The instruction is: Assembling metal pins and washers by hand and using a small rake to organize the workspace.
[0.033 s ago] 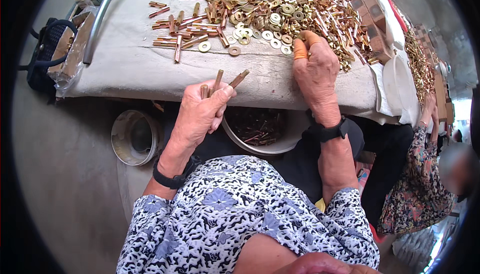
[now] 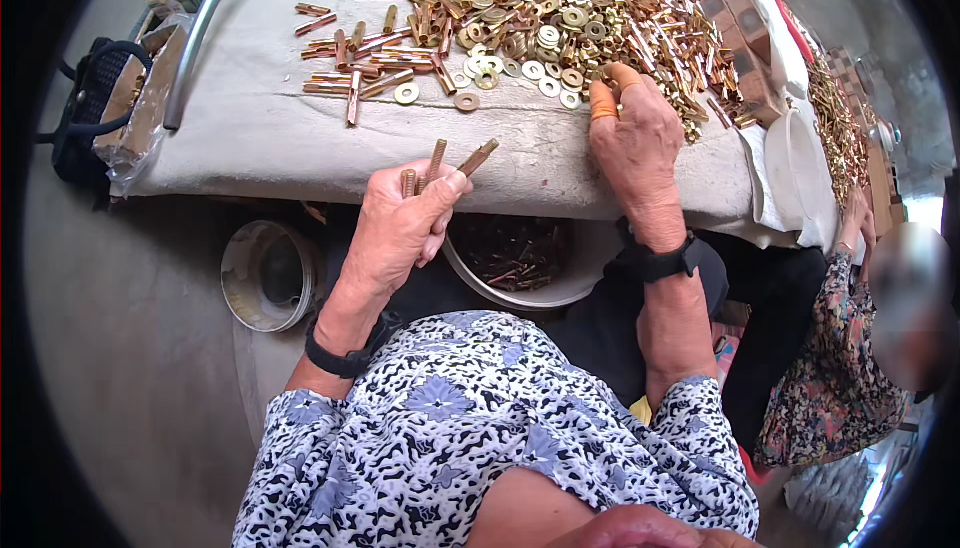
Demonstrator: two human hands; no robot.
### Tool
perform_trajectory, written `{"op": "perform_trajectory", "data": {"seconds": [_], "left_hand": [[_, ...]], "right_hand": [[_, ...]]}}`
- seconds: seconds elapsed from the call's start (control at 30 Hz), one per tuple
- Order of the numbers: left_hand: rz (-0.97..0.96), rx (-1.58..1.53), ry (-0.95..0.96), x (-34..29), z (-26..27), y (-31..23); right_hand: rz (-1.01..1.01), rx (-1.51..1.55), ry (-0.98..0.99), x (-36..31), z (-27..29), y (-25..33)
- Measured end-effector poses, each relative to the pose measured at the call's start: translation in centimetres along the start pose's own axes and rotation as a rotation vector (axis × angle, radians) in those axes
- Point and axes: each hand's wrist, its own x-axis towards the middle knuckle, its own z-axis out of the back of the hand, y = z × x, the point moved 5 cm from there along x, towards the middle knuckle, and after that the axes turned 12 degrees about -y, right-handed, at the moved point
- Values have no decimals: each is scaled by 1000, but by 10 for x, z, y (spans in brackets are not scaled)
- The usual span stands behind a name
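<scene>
My left hand (image 2: 402, 210) is closed around several brass-coloured bolts (image 2: 437, 160), their ends sticking up past the thumb and fingers. It hovers just off the table's near edge. At the near right of the heap, my right hand (image 2: 638, 138) reaches palm down with its fingertips among small brass nuts (image 2: 668, 88). Orange wrapping shows on its digits, which are curled together; whatever they pinch is hidden. Left of that hand lie flat washers (image 2: 550, 87), some loose and some piled. Farther left, copper and brass metal sleeves (image 2: 352, 98) lie scattered on the pale table cover (image 2: 260, 138).
Below the table edge stands a white bucket (image 2: 535, 300) holding dark metal pieces, with another bucket (image 2: 262, 278) to its left. A curved metal bar (image 2: 196, 53) and a dark basket (image 2: 90, 138) are at far left. Brown blocks (image 2: 755, 83) edge the right. Another person (image 2: 840, 368) works there.
My right hand has shifted very slightly to the right at the nuts. My left hand keeps its hold on the bolts. The other person's head has moved a little.
</scene>
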Motion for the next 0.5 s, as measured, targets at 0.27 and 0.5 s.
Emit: {"op": "perform_trajectory", "data": {"seconds": [0.27,0.5], "left_hand": [[26,-30,59,2,-16,2],[19,12,46,1,-17,4]], "right_hand": [[197,81,113,4,-10,-12],[169,123,115,-2,-14,-9]]}}
